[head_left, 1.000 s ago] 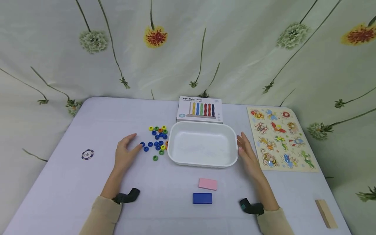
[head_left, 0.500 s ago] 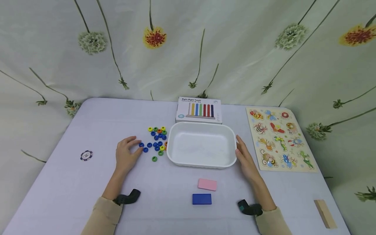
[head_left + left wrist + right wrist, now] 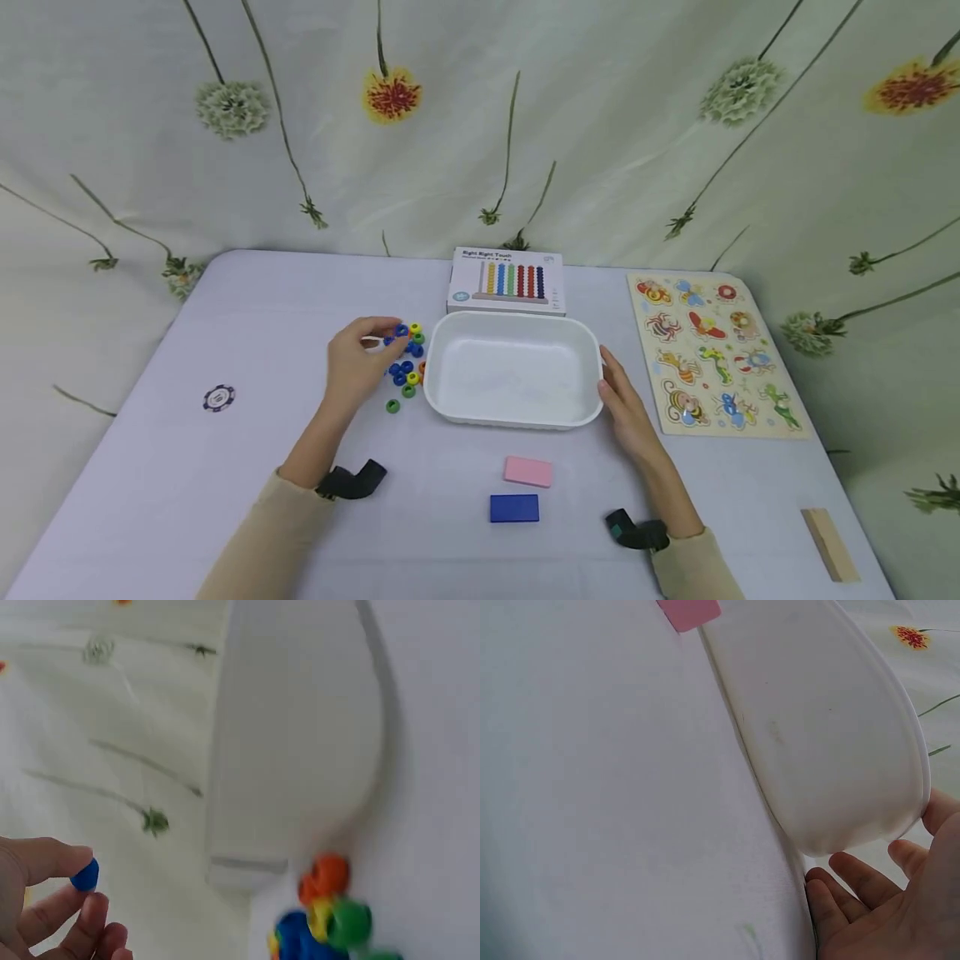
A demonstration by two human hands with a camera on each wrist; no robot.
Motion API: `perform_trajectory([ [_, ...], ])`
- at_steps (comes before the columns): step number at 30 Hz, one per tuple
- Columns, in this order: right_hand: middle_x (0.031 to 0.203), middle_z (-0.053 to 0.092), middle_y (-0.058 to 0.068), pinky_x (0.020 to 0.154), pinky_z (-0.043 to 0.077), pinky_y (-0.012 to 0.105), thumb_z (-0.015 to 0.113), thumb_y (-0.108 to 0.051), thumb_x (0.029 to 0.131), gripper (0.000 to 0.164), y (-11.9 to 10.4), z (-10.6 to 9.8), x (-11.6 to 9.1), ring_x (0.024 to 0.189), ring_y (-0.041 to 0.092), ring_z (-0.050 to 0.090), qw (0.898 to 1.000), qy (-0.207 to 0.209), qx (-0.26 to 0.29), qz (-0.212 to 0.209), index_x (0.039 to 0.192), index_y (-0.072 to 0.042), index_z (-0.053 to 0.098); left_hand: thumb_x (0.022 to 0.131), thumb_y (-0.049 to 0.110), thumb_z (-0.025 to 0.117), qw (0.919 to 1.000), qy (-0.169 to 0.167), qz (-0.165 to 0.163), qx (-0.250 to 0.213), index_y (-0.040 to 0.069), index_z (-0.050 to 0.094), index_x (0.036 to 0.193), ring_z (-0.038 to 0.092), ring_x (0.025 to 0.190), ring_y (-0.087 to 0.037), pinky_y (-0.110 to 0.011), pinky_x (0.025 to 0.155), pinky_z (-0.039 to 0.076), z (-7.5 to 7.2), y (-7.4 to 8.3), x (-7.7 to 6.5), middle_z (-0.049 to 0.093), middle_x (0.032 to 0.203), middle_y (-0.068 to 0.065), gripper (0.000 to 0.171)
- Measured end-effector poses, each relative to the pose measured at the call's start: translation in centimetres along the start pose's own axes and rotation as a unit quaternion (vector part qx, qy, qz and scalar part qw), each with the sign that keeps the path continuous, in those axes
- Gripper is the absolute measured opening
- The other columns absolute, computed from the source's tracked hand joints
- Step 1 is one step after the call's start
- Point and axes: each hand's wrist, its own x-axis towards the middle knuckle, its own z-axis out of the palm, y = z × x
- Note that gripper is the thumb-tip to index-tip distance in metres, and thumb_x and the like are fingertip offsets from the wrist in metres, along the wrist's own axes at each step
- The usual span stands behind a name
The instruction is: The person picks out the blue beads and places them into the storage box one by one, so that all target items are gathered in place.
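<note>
Head view — L hand (image 3: 357, 360) pinching blue bead (image 3: 402, 331) btwn thumb & finger, other beads (image 3: 407, 367) nr fingertips; R hand (image 3: 632, 417) — fingers loosely extended, touching white tray (image 3: 514, 367).

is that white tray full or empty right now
Empty: in the head view the tray shows a bare white floor; the loose beads lie outside it, and the left hand pinches a blue bead.

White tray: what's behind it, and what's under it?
Behind the tray is a box, showing a picture of colourful stacks. What's under the tray can't be seen, because the tray covers it.
</note>
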Motion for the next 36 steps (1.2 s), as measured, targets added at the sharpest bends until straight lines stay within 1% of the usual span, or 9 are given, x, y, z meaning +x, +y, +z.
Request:
perform_trajectory([
  [3, 0.146, 0.020, 0.008, 0.101, 0.023, 0.053, 0.036, -0.027, 0.096, 0.048, 1.0, -0.1, 0.3, 0.132, 0.033, 0.022, 1.000, -0.003, -0.004, -0.002, 0.141, -0.026, 0.020, 0.076, 0.023, 0.069, 0.9951, -0.075, 0.018, -0.063, 0.011, 0.064, 0.103, 0.053, 0.086, -0.017, -0.033, 0.077, 0.046, 2.3, 3.5, 0.7, 0.061, 0.088, -0.006, 0.029],
  [7, 0.146, 0.022, 0.007, 0.101, 0.023, 0.052, 0.037, -0.028, 0.095, 0.048, 1.1, 0.3, 0.5, 0.132, 0.032, 0.023, 1.000, -0.005, 0.000, 0.007, 0.141, -0.027, 0.021, 0.074, 0.022, 0.071, 0.9812, -0.159, 0.016, -0.109, 0.013, 0.066, 0.099, 0.053, 0.077, -0.013, -0.023, 0.069, 0.046, 6.7, 5.5, 1.7, 0.059, 0.079, -0.001, 0.026],
  [10, 0.145, 0.024, 0.010, 0.102, 0.023, 0.052, 0.037, -0.022, 0.095, 0.048, 0.3, 0.6, 0.4, 0.131, 0.032, 0.024, 1.000, -0.002, 0.008, 0.015, 0.141, -0.023, 0.022, 0.073, 0.019, 0.072, 0.9682, -0.213, 0.018, -0.130, 0.013, 0.068, 0.094, 0.054, 0.070, -0.013, -0.021, 0.062, 0.046, 9.9, 5.6, 2.2, 0.059, 0.074, -0.001, 0.023],
  [13, 0.144, 0.024, 0.013, 0.101, 0.023, 0.052, 0.036, -0.016, 0.095, 0.048, -0.8, 0.9, 0.2, 0.131, 0.034, 0.025, 1.000, 0.001, 0.012, 0.018, 0.141, -0.018, 0.022, 0.071, 0.015, 0.073, 0.9557, -0.257, 0.021, -0.141, 0.010, 0.069, 0.093, 0.053, 0.066, -0.012, -0.021, 0.059, 0.044, 12.5, 5.2, 2.5, 0.059, 0.072, -0.003, 0.023],
  [15, 0.144, 0.024, 0.015, 0.101, 0.024, 0.052, 0.036, -0.015, 0.095, 0.048, -1.3, 1.0, 0.1, 0.130, 0.035, 0.025, 1.000, 0.001, 0.008, 0.019, 0.141, -0.017, 0.021, 0.070, 0.014, 0.074, 0.9514, -0.277, 0.016, -0.134, 0.009, 0.069, 0.092, 0.052, 0.065, -0.011, -0.020, 0.058, 0.043, 14.0, 4.9, 2.6, 0.060, 0.071, -0.002, 0.023],
  [18, 0.144, 0.024, 0.016, 0.101, 0.025, 0.052, 0.035, -0.014, 0.095, 0.049, -1.6, 1.0, 0.0, 0.130, 0.035, 0.025, 1.000, 0.003, 0.002, 0.020, 0.141, -0.016, 0.020, 0.069, 0.014, 0.075, 0.9499, -0.293, 0.006, -0.108, 0.009, 0.070, 0.091, 0.052, 0.063, -0.009, -0.018, 0.056, 0.042, 15.8, 4.4, 2.5, 0.061, 0.070, 0.000, 0.023],
  [23, 0.142, 0.027, 0.018, 0.100, 0.026, 0.052, 0.035, -0.013, 0.095, 0.049, -1.6, 0.8, 0.0, 0.129, 0.036, 0.027, 1.000, 0.010, -0.007, 0.023, 0.141, -0.016, 0.021, 0.068, 0.018, 0.075, 0.9499, -0.308, 0.012, -0.053, 0.013, 0.071, 0.090, 0.052, 0.061, -0.007, -0.018, 0.055, 0.041, 17.6, 4.3, 2.3, 0.061, 0.069, 0.003, 0.022],
  [30, 0.143, 0.026, 0.018, 0.098, 0.027, 0.054, 0.035, -0.012, 0.095, 0.049, -1.8, 0.5, -0.3, 0.129, 0.038, 0.027, 1.000, 0.015, -0.015, 0.013, 0.141, -0.013, 0.021, 0.069, 0.025, 0.075, 0.9437, -0.328, 0.026, 0.029, 0.023, 0.071, 0.090, 0.054, 0.061, -0.004, -0.019, 0.057, 0.041, 18.6, 4.6, 1.8, 0.062, 0.068, 0.011, 0.022],
  [36, 0.141, 0.027, 0.021, 0.099, 0.026, 0.054, 0.035, -0.012, 0.095, 0.049, -1.9, 0.4, -0.4, 0.128, 0.039, 0.027, 1.000, 0.015, -0.016, 0.013, 0.141, -0.012, 0.020, 0.070, 0.028, 0.073, 0.9316, -0.344, 0.075, 0.091, 0.021, 0.067, 0.101, 0.054, 0.069, -0.001, -0.021, 0.066, 0.040, 18.8, 4.5, 1.8, 0.062, 0.071, 0.015, 0.032],
])
